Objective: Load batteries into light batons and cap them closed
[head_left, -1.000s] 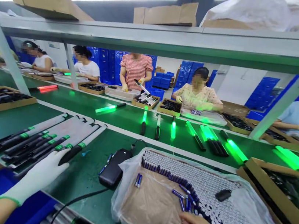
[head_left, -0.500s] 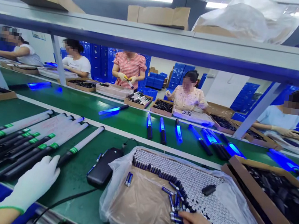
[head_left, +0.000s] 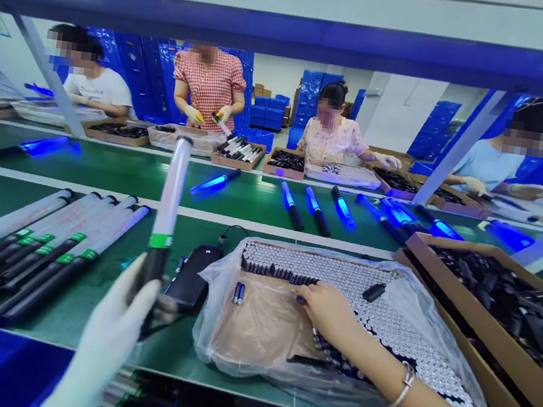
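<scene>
My left hand (head_left: 122, 310), in a white glove, is wrapped round the black handle of a light stick (head_left: 169, 202), which stands upright with its clear tube on top and a green band at the middle. My bare right hand (head_left: 325, 309) reaches into the plastic-lined tray of batteries (head_left: 254, 363), its fingers closed at the edge of the packed rows; what they hold, if anything, is hidden. Two blue batteries (head_left: 238, 293) lie apart on the tray's brown bottom. Beside my left hand lies a black power bank (head_left: 193, 277).
More light sticks (head_left: 47, 253) lie at the left. Glowing blue sticks (head_left: 316, 210) rest on the green belt (head_left: 262, 195). A carton of black parts (head_left: 504, 304) stands at the right. Several people sit or stand across the belt. A shelf beam (head_left: 295, 35) crosses above.
My left hand has lifted a light stick from the table and turned it upright. My right hand has moved up and left along the battery rows. The view has shifted.
</scene>
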{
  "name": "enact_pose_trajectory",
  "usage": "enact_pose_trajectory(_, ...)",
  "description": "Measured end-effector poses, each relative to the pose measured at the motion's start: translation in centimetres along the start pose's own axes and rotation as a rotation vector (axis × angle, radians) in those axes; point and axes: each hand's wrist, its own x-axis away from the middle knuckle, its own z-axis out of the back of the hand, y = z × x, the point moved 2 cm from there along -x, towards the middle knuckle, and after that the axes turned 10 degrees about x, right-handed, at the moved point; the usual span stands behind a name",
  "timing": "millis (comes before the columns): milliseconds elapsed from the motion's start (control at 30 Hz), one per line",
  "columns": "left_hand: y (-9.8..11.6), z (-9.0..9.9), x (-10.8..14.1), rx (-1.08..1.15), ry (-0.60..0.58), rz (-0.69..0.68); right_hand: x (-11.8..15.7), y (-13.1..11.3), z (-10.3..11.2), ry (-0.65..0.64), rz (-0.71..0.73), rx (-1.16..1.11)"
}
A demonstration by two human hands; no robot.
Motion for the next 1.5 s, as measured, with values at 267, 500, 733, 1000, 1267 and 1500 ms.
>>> enact_pose_trajectory(267,1.9,-11.5,6.4,0.696,-0.173,0.226,5.1,-6.9,5.5,0.461,0.137,-0.759)
enact_pose_trajectory(500,0.9,-12.7,7.1,0.577,-0.16,0.119,6.3,-9.5,5.3,0.666,0.264,-0.655)
enact_pose_trajectory(733,1.1,-13.6,6.8,0.571,-0.181,0.204,6.2,-9.4,4.5,0.64,0.345,-0.633)
enact_pose_trajectory(1000,1.1,-13.7,7.7,0.571,-0.244,0.239,5.0,-8.8,4.2,0.567,0.174,-0.775)
enact_pose_trajectory(1267,3.5,-14.0,7.7,0.636,-0.54,0.305,4.6,-3.1,3.5,0.164,-0.212,-0.752)
enact_pose_trajectory(1500,2.1,-15.2,6.9,0.521,-0.579,0.392,4.7,0.9,0.7,-0.064,-0.121,-0.139)
